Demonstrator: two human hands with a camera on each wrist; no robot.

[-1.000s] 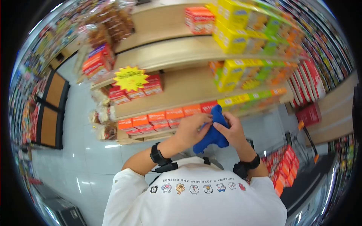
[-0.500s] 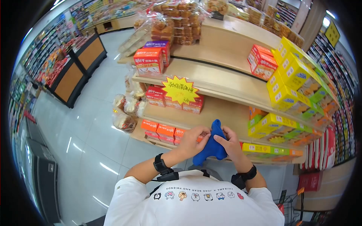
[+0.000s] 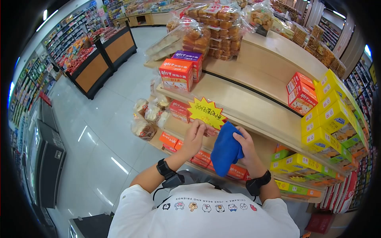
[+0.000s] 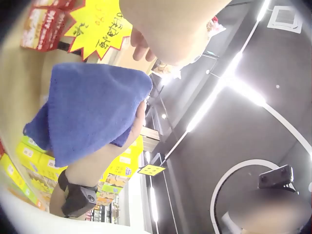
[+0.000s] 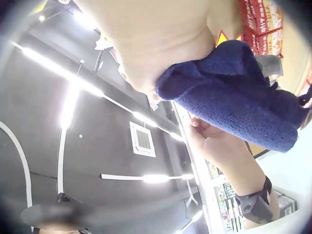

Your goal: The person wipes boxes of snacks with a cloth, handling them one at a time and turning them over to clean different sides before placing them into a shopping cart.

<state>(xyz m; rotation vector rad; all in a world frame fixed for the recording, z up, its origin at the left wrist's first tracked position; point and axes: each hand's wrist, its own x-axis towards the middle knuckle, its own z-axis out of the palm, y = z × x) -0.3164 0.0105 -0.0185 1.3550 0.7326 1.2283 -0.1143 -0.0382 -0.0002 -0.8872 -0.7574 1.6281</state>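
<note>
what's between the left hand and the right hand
The blue cloth: in the head view it hangs between the left hand and the right hand, which grips it.

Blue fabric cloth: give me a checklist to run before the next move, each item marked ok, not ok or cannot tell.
1. Bare right hand gripping the blue fabric cloth: ok.
2. Bare left hand clear of the cloth: ok; the left wrist view shows a gap.
3. Cloth opened out flat: not ok; it has folds.
4. Yellow starburst-shaped sign unobstructed in the head view: not ok; partly covered.
5. Cloth touching the pale wooden shelving: cannot tell.
</note>
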